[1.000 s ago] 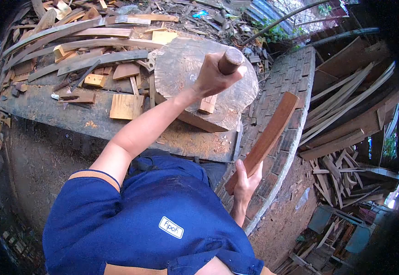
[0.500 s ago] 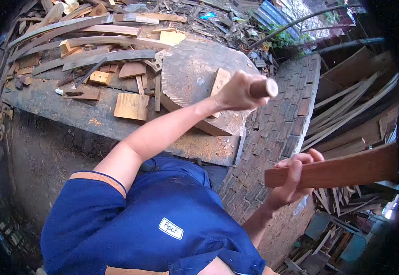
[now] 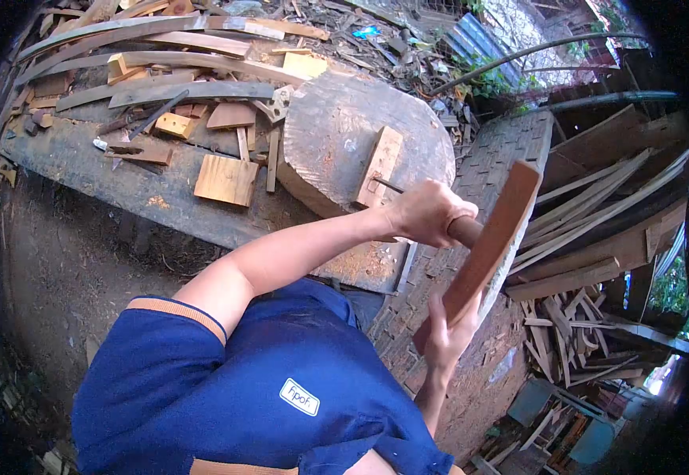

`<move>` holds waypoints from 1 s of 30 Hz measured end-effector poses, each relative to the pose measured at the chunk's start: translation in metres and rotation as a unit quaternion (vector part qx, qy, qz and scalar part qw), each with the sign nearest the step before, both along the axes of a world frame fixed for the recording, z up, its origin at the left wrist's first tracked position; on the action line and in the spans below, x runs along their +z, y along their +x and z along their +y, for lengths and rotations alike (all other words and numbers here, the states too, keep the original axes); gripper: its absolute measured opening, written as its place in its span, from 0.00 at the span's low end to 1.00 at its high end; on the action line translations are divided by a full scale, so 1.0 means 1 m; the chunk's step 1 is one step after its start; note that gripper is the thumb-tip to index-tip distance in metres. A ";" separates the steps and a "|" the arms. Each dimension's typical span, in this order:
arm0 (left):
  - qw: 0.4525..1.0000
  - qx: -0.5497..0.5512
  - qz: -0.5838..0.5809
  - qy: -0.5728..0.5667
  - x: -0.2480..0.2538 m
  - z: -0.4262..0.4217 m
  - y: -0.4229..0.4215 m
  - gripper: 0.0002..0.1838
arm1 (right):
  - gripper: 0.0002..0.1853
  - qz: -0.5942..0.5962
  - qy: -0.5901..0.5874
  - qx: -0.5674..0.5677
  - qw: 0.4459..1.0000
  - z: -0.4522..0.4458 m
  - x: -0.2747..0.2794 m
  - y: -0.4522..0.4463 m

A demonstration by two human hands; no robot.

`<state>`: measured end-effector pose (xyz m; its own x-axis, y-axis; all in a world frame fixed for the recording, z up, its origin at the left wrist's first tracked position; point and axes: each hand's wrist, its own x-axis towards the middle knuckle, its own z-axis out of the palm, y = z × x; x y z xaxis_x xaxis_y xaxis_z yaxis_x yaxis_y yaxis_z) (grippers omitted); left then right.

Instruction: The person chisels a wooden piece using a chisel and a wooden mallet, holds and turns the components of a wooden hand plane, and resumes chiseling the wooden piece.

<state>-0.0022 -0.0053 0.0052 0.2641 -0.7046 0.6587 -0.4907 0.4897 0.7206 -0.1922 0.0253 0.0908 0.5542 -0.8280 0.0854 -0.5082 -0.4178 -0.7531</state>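
My left hand [image 3: 425, 212] is closed around the wooden handle of a chisel [image 3: 465, 229]. The chisel's thin dark blade reaches the notch in a small pale wooden block [image 3: 384, 154], which lies on a thick round wood stump [image 3: 320, 119]. My right hand [image 3: 449, 336] grips a long reddish-brown wooden bar [image 3: 495, 237] near its lower end. That bar is tilted upward, and its side is at the butt end of the chisel handle. Whether the two actually touch is hard to tell.
A worn plank bench [image 3: 115, 186] holds a wood hand plane [image 3: 142, 152], a square board [image 3: 225, 180], a drilled block [image 3: 174, 125] and several long curved strips [image 3: 194, 95]. Brick paving [image 3: 447, 261] runs beside the stump. Stacked boards [image 3: 590, 214] and scrap wood lie to the right.
My left hand has tilted and shifted down, so the chisel blade now shows at the block. My right hand has swung the bar leftward from the right side to the chisel's handle end.
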 end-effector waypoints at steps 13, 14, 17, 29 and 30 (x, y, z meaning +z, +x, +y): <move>1.000 0.018 -0.009 0.019 -0.006 0.001 -0.002 0.16 | 0.29 -0.097 0.040 -0.029 0.994 0.016 -0.027 -0.013; 1.000 0.022 -0.012 0.001 -0.007 0.004 -0.004 0.16 | 0.26 -0.106 0.033 -0.050 0.993 0.015 -0.029 -0.014; 0.998 0.019 -0.050 -0.028 -0.015 0.013 -0.014 0.15 | 0.25 -0.106 0.122 -0.095 0.982 0.014 -0.024 -0.016; 0.986 0.080 0.052 -0.134 -0.007 0.012 0.018 0.08 | 0.27 -0.133 0.050 -0.083 0.986 0.016 -0.051 -0.037; 0.978 0.092 0.129 -0.132 0.010 0.015 0.030 0.05 | 0.27 -0.135 0.051 -0.086 0.986 0.018 -0.048 -0.036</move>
